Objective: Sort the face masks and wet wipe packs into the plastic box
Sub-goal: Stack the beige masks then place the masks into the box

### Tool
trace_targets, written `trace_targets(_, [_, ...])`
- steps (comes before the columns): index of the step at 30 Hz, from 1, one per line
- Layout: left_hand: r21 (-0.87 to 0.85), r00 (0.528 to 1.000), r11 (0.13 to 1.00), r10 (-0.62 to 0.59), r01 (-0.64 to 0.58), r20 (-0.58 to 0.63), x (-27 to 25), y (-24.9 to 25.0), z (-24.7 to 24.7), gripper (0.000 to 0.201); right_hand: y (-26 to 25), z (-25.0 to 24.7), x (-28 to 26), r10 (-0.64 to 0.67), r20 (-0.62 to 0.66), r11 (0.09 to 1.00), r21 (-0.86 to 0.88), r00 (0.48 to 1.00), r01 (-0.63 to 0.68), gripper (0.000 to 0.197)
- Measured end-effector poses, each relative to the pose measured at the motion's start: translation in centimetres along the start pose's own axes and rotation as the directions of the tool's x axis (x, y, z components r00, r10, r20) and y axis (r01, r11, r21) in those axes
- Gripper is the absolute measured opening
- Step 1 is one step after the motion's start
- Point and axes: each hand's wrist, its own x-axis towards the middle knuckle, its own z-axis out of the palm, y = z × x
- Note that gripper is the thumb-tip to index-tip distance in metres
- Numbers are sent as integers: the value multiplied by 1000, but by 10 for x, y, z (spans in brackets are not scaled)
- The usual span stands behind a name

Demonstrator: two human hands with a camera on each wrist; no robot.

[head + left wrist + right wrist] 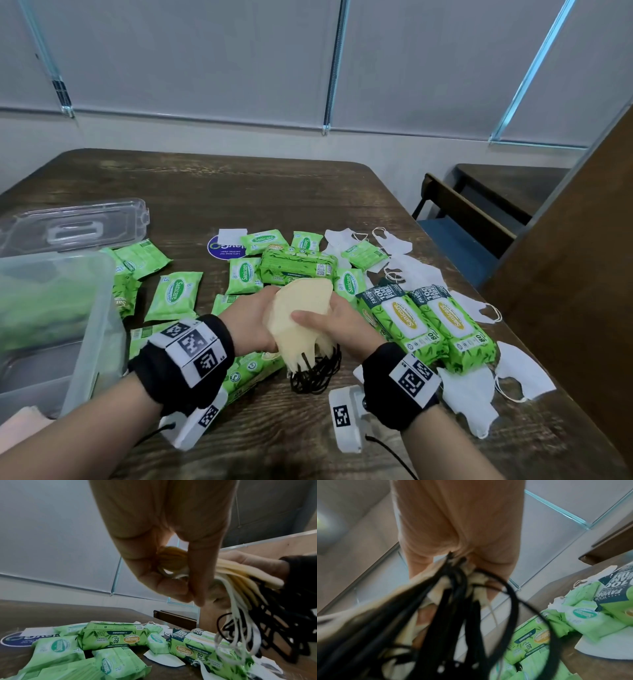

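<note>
It looks like an office or meeting room. A dark wood-grain desk (pixel 274 185) stands against a far wall of pale roller blinds (pixel 205 58) hung between metal window frames (pixel 334 68). At the right, a wooden partition (pixel 582 240) closes off a bench seat with a blue cushion (pixel 455 240) beside a second table (pixel 507 181).

From the head view I can't count the masks in the cream stack (pixel 301 308); my hands cover its sides. The plastic box (pixel 85 308) is cut off at the left edge, its contents a green blur. The right wrist view smears the black ear loops (pixel 453 615).
</note>
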Motion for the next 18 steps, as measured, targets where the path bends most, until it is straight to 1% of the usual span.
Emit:
trace_targets(2, [-46,997,999,23,-19,77,-1,-2,-3,87,1,-4,-3,-47,-10,999,8,999,47,30])
trace_targets(4, [-198,987,979,71,-42,141,-1,-2,-9,91,4,-6,-5,-127,-46,990,-69,991,124,30])
trace_targets(5, [-302,987,951,107,-66,120,0,-2,-12,89,5,-6,-5,-171,-58,979,-122,984,163,31])
trace_targets(7, [-487,992,866,129,-113,1,4,-1,-13,80,8,-1,-7,-236,-55,959,-173,970,224,28])
trace_targets(8, [-544,992,830,122,-126,-43,6,0,-12,68,9,2,-7,-256,-54,954,-178,965,243,26])
trace_targets(10, [-602,989,785,124,-146,-78,10,5,-10,44,10,6,-7,-290,-72,945,-177,954,274,27])
trace_targets(11, [-612,988,775,126,-156,-92,11,5,-9,39,10,7,-6,-298,-78,944,-176,952,281,29])
trace_targets(14, [-639,988,755,92,-148,-120,14,1,-12,34,11,3,-3,-242,-15,963,-125,970,239,36])
trace_targets(16, [-670,991,731,70,-129,-115,14,-5,-15,31,12,-4,-3,-176,29,980,-87,984,178,34])
trace_targets(17, [-682,992,721,69,-122,-105,13,-6,-16,36,13,-6,-4,-153,42,985,-75,987,155,31])
trace_targets(18, [-688,994,717,65,-109,-90,13,-8,-15,49,14,-7,-4,-136,54,988,-65,989,139,29])
